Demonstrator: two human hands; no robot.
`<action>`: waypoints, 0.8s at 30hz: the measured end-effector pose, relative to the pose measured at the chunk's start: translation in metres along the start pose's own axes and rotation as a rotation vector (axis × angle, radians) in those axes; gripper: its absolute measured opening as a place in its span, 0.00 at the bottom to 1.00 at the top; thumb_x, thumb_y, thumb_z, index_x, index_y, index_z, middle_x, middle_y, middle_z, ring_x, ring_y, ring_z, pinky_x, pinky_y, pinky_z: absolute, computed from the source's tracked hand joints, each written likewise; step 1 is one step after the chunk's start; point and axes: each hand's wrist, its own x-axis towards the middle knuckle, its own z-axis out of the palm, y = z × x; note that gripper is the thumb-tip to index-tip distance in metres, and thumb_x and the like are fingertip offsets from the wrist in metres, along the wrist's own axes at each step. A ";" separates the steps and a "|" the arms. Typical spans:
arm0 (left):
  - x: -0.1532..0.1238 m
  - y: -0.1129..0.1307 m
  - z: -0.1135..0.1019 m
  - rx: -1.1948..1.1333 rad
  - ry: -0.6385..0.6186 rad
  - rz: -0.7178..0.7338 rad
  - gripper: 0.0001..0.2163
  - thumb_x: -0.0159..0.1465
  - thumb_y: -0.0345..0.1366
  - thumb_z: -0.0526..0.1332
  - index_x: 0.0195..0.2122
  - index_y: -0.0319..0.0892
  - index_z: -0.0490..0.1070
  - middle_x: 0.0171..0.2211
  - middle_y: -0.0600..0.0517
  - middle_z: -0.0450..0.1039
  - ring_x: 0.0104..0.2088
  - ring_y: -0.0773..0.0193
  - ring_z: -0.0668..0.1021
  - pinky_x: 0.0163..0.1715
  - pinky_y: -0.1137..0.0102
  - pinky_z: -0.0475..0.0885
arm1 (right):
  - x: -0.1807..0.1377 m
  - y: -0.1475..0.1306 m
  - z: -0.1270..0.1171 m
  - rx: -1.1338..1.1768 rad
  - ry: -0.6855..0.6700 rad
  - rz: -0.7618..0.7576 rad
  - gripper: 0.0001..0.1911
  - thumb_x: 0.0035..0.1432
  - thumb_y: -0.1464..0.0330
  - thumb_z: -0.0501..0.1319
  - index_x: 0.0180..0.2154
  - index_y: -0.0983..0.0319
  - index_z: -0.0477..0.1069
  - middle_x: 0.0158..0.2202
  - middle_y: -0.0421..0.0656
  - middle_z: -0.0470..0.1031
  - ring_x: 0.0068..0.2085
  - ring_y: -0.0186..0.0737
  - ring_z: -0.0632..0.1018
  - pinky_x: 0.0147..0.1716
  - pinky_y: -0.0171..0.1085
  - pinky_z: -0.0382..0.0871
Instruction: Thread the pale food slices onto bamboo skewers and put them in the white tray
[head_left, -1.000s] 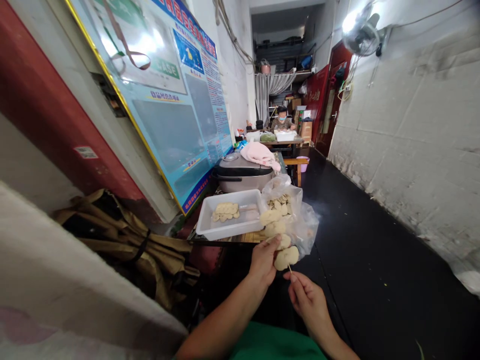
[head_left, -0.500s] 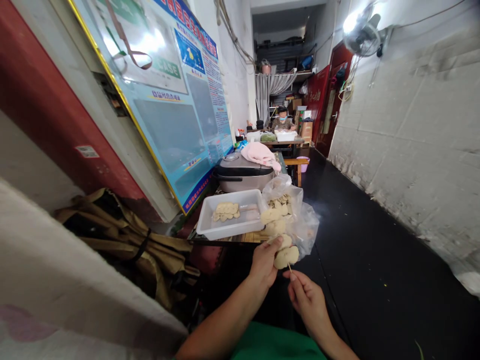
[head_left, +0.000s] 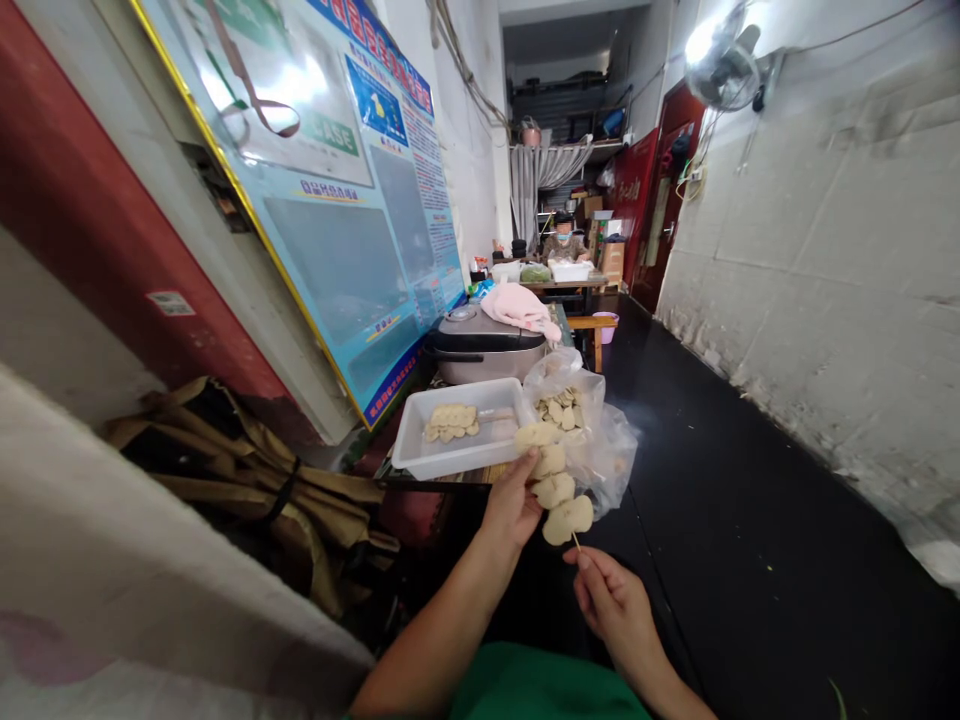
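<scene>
A thin skewer [head_left: 576, 540] carries several pale, flat slices [head_left: 568, 520] in a slanting row, the lowest one nearest me. My right hand [head_left: 613, 598] pinches the bare lower end of the stick between thumb and fingers. Higher up, my left hand [head_left: 511, 503] grips the slices from the left side, its thumb near the upper ones and its fingers partly hidden behind them. Just beyond the skewer's far end, a clear plastic bag [head_left: 592, 400] holds many loose slices [head_left: 559, 408]. More slices on sticks [head_left: 451, 422] lie in a white plastic tray [head_left: 420, 466].
Behind the tray stands a grey-brown lidded appliance [head_left: 487, 350] with a pink cloth [head_left: 517, 305] on it. A masked person [head_left: 564, 240] sits at a farther table with a white tub [head_left: 570, 270]. Folded tan canvas [head_left: 247, 480] leans at the left.
My left thumb has shifted up and left along the row, from the lower slices to the upper ones. The lower slices show more fully, and my right hand stays on the stick.
</scene>
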 end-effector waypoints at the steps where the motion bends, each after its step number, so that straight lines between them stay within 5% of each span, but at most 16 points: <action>1: 0.001 0.002 0.000 0.011 0.000 0.008 0.14 0.48 0.34 0.70 0.35 0.35 0.73 0.29 0.49 0.75 0.27 0.64 0.76 0.29 0.69 0.73 | 0.000 0.000 0.000 0.003 -0.006 0.004 0.22 0.56 0.51 0.57 0.36 0.66 0.70 0.15 0.30 0.57 0.14 0.24 0.55 0.13 0.27 0.45; 17: -0.002 -0.004 0.002 0.082 0.009 0.038 0.14 0.43 0.32 0.73 0.29 0.34 0.74 0.26 0.49 0.75 0.26 0.66 0.76 0.29 0.70 0.71 | -0.001 -0.001 -0.001 -0.018 0.016 -0.011 0.23 0.55 0.51 0.58 0.36 0.65 0.72 0.15 0.31 0.58 0.14 0.25 0.56 0.13 0.28 0.46; 24: -0.001 0.011 0.003 0.039 -0.035 0.035 0.16 0.49 0.40 0.70 0.35 0.35 0.74 0.31 0.48 0.76 0.31 0.64 0.77 0.32 0.69 0.73 | 0.000 0.000 -0.002 -0.010 0.021 -0.015 0.22 0.56 0.52 0.58 0.36 0.65 0.72 0.15 0.31 0.57 0.14 0.24 0.56 0.13 0.27 0.45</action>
